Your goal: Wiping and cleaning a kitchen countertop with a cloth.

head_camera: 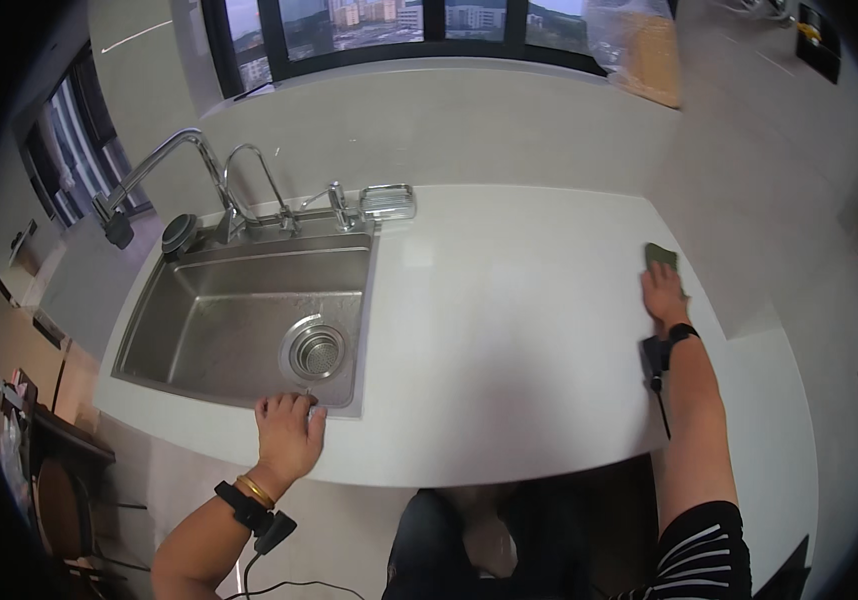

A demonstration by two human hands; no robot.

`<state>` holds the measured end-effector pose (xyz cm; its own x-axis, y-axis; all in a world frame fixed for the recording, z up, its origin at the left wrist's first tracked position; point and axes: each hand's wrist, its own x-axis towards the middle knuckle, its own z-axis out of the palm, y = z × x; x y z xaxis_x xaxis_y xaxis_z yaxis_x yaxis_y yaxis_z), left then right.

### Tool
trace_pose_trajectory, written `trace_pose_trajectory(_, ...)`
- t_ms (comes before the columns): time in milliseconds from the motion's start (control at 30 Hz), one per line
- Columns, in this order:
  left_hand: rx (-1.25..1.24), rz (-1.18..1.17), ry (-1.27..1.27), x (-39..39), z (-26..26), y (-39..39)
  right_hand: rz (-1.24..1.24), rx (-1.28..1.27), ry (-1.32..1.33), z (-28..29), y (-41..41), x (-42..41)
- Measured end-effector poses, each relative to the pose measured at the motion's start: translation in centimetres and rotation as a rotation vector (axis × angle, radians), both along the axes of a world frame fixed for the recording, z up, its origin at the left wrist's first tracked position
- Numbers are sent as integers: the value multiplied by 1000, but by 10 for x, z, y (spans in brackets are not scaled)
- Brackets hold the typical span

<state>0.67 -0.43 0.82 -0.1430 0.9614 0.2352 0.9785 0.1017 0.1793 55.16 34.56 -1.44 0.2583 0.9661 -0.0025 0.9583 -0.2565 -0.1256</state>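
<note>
My right hand (665, 294) presses a dark green cloth (660, 256) flat on the white countertop (504, 300), close to its right edge. The cloth sticks out past my fingertips; the rest lies hidden under the palm. On the left, my left hand (290, 435) rests at the front rim of the stainless-steel sink (234, 330), its fingers bent over the edge. Whether anything small sits under those fingers is hidden. The sink's basin holds a round drain strainer (318, 356) at its front right, with water drops around it.
A tall chrome faucet (188, 142), a thinner curved tap (256, 161) and a soap dispenser pump (337, 202) line the sink's back. Beside them stands a wire rack (387, 202). A dark round lid-like object (179, 236) sits at the back left corner. A black-framed window (429, 52) is behind.
</note>
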Motion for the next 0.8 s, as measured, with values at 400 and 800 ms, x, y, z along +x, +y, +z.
trace_pose_trajectory(400, -57, -19, -20, 4, 5, 5, 460, 34, 30, 29, 37, -251)
trace_pose_trajectory(800, 7, -18, -19, 2, 0, 8, 1156, 75, 71, 21, -141, -365)
